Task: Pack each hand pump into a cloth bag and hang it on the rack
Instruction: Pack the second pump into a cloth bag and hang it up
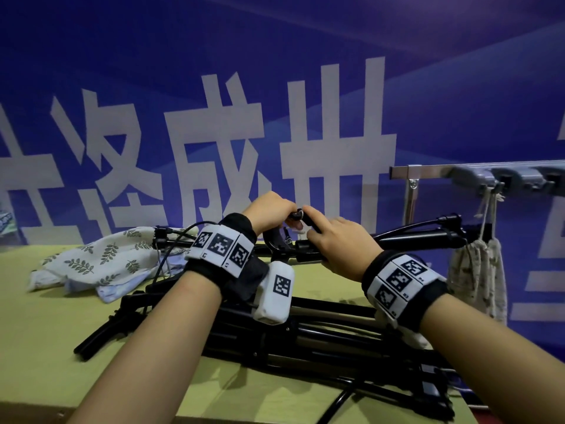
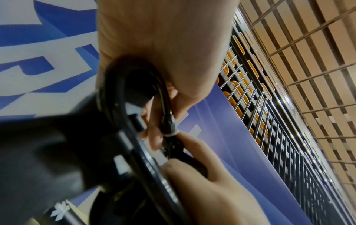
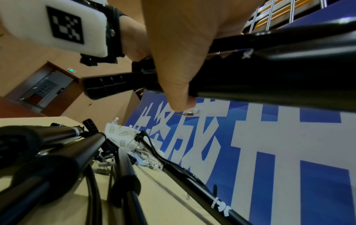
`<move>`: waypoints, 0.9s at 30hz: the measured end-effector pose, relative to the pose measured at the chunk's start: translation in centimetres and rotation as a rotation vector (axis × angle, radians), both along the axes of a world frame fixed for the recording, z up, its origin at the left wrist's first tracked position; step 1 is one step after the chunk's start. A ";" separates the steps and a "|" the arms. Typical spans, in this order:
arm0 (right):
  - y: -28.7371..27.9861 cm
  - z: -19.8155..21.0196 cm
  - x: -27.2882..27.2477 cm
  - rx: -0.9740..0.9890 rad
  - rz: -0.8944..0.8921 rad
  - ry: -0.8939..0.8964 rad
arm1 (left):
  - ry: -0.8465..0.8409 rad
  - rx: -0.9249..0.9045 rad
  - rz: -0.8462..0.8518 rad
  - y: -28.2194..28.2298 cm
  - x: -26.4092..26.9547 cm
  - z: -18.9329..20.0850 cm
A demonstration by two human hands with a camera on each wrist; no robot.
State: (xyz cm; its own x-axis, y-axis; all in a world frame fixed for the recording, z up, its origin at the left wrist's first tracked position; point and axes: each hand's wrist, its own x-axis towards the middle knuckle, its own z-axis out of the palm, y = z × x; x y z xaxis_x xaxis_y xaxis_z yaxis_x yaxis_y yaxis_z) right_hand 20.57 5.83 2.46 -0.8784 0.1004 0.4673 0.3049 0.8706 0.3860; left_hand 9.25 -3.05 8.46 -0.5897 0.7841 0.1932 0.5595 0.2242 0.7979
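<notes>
Head view, pump pile under wrists, leaf-print bags left

This is looking like a big hall: a huge blue banner is hanging behind the counter, and rows of orange seats are showing beyond it.

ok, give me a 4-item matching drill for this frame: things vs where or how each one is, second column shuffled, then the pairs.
Things:
1. held pump
2. leaf-print bags
3. filled cloth bag
4. spare pumps

States:
A. hangs by its cord from the rack
B. lies in a crumpled heap on the table, far left
C. gripped by the right hand, hose end pinched by the left hand
D. piled on the table under the forearms

Pairs: 1-C, 2-B, 3-A, 4-D
</notes>
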 end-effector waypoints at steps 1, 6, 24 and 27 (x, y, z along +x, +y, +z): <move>-0.2 -0.1 0.0 -0.046 -0.002 -0.020 | 0.005 -0.013 -0.006 0.0 -0.1 -0.1; 0.0 -0.4 -0.6 0.000 -0.055 -0.041 | 0.134 -0.144 0.010 0.0 -1.1 -0.9; -1.6 2.3 -6.6 0.171 -0.184 -0.285 | -0.288 -0.005 0.358 -8.4 -15.5 -3.9; -2.0 2.0 -8.1 0.185 -0.160 -0.309 | -0.304 -0.067 0.345 -9.9 -17.9 -5.6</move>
State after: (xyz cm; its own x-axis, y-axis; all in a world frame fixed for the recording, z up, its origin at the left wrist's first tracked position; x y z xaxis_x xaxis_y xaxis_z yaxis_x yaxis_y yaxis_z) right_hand 12.46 3.83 4.49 -0.9607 0.1862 0.2058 0.2755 0.7288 0.6269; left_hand -8.64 -12.91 2.82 -0.8403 0.5372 -0.0731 0.1862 0.4126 0.8917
